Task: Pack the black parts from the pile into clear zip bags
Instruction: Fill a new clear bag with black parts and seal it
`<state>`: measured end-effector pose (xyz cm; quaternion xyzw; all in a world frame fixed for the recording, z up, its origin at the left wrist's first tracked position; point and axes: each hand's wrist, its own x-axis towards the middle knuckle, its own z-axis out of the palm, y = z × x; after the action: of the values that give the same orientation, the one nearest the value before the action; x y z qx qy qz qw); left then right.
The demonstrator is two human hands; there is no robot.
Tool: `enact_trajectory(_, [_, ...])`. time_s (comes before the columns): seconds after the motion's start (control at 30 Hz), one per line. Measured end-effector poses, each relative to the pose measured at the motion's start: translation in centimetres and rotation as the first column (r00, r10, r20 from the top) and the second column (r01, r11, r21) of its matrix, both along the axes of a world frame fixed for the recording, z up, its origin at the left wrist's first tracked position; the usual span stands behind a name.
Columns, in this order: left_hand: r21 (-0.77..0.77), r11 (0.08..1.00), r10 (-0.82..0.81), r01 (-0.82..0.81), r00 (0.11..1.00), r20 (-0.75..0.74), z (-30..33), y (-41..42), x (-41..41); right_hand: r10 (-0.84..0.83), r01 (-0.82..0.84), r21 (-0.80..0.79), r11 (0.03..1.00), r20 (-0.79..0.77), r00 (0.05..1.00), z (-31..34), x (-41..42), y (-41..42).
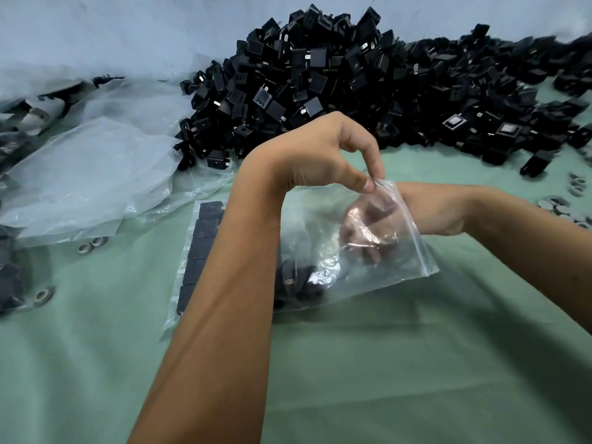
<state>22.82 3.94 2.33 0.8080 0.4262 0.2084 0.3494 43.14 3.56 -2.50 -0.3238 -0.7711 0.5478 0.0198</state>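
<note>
Clear zip bag (pixel 346 251) hung above the green cloth (pixel 352 363), its mouth pinched up by my left hand (pixel 320 152) so my right hand (pixel 368 225), fingers curled, could reach inside with black parts (pixel 298 283), near the pile (pixel 352 78)

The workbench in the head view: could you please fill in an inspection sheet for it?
Surface: green cloth over the bench, wrinkled.
Job's things: large pile of black parts at the back; clear zip bag held open, a few parts inside; a filled bag lies beside it.
Clutter: loose plastic sheets at left; small grey rings at right.
Grips: left hand pinches the bag's rim; right hand is inside the bag, its grip unclear through the plastic.
Cables: nothing seen.
Surroundings: pale wall behind the pile.
</note>
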Motion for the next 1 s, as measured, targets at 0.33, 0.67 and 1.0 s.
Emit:
enact_trajectory(0.33, [-0.030, 0.999, 0.037, -0.040, 0.993, -0.112, -2.4, 0.4, 2.5, -0.713, 0.519, 0.773, 0.366, -0.126, 0.689, -2.2, 3.1, 7.5])
enact_trajectory(0.67, [-0.068, 0.997, 0.035, -0.040, 0.997, -0.074, -1.9, 0.2, 1.4, -0.571, 0.011, 0.925, 0.379, 0.225, 0.789, -1.9, 0.3, 10.4])
enact_trajectory(1.0, [-0.083, 0.996, 0.036, -0.039, 0.998, -0.045, -1.4, 0.0, 0.8, -0.346, 0.396, 0.182, 0.900, -0.255, 0.903, 2.4, 5.1, 0.7])
